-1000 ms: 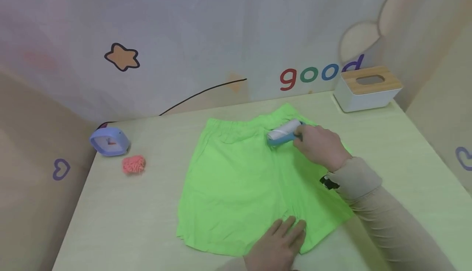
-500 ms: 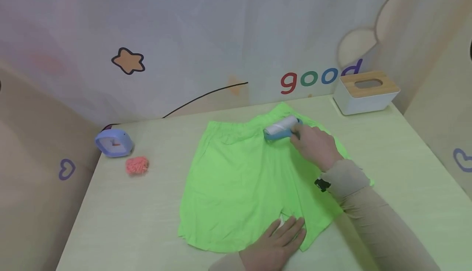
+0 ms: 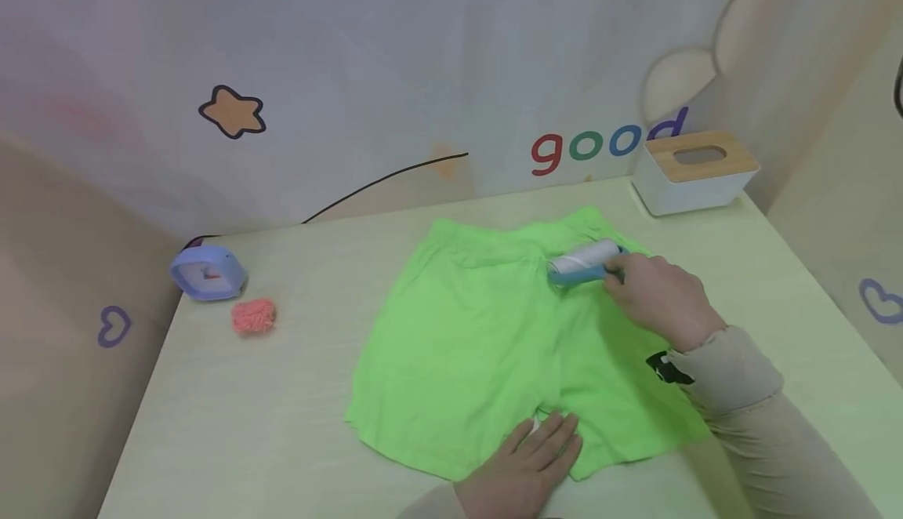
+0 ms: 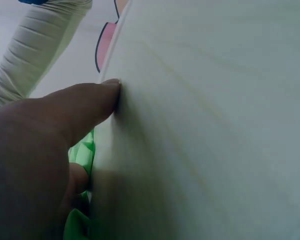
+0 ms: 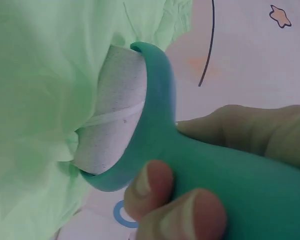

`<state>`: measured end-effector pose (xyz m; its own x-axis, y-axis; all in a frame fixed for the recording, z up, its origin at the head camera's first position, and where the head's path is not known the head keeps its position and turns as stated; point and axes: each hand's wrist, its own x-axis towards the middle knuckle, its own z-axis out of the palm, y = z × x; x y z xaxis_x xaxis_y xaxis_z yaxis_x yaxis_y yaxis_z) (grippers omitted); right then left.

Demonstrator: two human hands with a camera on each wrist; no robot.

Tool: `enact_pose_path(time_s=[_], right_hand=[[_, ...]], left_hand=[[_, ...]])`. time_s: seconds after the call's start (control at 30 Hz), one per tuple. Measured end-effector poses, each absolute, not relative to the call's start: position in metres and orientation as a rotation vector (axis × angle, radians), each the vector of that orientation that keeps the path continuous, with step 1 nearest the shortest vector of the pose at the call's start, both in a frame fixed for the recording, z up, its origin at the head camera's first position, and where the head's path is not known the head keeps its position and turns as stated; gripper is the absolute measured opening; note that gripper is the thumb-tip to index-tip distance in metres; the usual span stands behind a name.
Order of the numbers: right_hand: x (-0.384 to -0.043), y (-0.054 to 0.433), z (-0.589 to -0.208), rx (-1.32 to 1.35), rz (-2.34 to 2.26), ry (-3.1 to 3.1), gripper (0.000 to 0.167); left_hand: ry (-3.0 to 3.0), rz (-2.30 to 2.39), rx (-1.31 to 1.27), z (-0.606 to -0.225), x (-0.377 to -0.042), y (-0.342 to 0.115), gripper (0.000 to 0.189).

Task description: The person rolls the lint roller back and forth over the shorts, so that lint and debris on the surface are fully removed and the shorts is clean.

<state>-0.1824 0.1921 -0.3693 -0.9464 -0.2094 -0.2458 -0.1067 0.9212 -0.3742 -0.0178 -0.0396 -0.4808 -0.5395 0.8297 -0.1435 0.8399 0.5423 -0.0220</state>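
Bright green shorts (image 3: 466, 346) lie spread on the table, waistband toward the wall. My right hand (image 3: 659, 299) grips the blue-green handle of a lint roller (image 3: 585, 259), whose white roll rests on the cloth just below the waistband. In the right wrist view, fingers and thumb wrap the handle (image 5: 215, 175), and the white roll (image 5: 115, 110) meets the fabric. My left hand (image 3: 525, 464) lies flat with spread fingers at the lower hem, between the two legs. The left wrist view shows its thumb (image 4: 85, 105) on the tabletop, with a bit of green cloth (image 4: 82, 152) behind.
A blue alarm clock (image 3: 208, 273) and a pink fuzzy bundle (image 3: 254, 317) sit at the table's left side. A white tissue box (image 3: 698, 174) with a wooden lid stands in the back right corner. A printed curtain (image 3: 353, 72) borders the back of the table (image 3: 282, 409).
The lint roller in my right hand has shifted right and slightly toward me. The shorts' waistband has slid right with it. My left hand stays by the hem.
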Motion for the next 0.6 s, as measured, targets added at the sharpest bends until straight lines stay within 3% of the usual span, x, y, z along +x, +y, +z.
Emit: enact_pose_path(time_s=[0.2, 0.5, 0.6], right_hand=[[-0.204, 0.182, -0.375, -0.242, -0.564, 2.848, 0.023], [-0.251, 0.157, -0.389, -0.173, -0.612, 2.893, 0.018], [-0.263, 0.148, -0.393, -0.158, -0.673, 2.91, 0.032]], left_hand=[[2.658, -0.15, 1.54, -0.482, -0.016, -0.041, 0.09], [2.693, -0.187, 1.601, -0.479, -0.016, -0.043, 0.083], [2.708, -0.26, 1.588, -0.477, -0.016, -0.046, 0.086]])
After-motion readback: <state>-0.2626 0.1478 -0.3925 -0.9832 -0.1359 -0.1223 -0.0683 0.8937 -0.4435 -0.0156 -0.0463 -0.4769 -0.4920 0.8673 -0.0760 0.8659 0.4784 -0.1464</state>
